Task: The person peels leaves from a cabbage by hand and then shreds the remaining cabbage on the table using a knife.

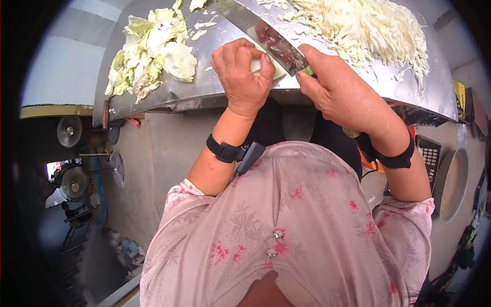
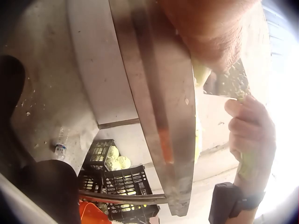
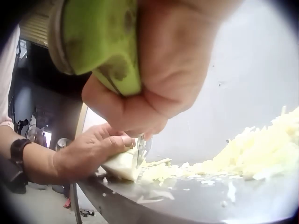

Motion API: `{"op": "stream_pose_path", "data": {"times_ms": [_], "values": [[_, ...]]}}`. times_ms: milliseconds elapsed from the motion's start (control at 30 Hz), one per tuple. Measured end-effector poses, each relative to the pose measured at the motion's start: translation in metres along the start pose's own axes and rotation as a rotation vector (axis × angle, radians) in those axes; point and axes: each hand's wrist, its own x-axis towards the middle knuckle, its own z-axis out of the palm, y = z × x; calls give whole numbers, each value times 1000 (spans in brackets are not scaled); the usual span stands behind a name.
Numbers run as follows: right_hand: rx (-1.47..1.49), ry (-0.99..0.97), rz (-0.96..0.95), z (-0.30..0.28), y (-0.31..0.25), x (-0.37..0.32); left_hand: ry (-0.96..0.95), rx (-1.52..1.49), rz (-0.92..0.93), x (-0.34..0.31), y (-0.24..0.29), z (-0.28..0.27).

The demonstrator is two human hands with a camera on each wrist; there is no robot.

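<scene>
A pale cabbage piece (image 3: pixel 122 165) lies at the near edge of the metal table (image 1: pixel 204 91). My left hand (image 1: pixel 241 77) holds it from above with curled fingers, the thumb along its top in the right wrist view. My right hand (image 1: pixel 341 88) grips a broad knife (image 1: pixel 266 38) by its green handle (image 3: pixel 100 37). Its wide blade, flecked with cabbage bits, stands right against the cut face, beside the left fingertips. A heap of shredded cabbage (image 1: pixel 363 30) spreads to the right of the blade, and thin shreds lie near the cut piece.
Loose outer cabbage leaves (image 1: pixel 153 51) lie at the table's left. Below the table, black crates (image 2: pixel 126 182) and whole cabbages (image 2: pixel 119 162) stand near an orange container (image 2: pixel 93 213) and a plastic bottle (image 2: pixel 60 148). A keypad device (image 1: pixel 428 156) and round pan (image 1: pixel 452 184) are at right.
</scene>
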Motion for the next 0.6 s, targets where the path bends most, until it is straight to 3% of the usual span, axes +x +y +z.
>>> {"op": "stream_pose_path", "data": {"times_ms": [133, 333, 600], "values": [[35, -45, 46, -4, -8, -2, 2, -3, 0, 0, -1, 0], [-8, 13, -93, 6, 7, -8, 0, 10, -14, -1, 0, 0], [75, -209, 134, -13, -6, -8, -8, 6, -11, -1, -1, 0]]}}
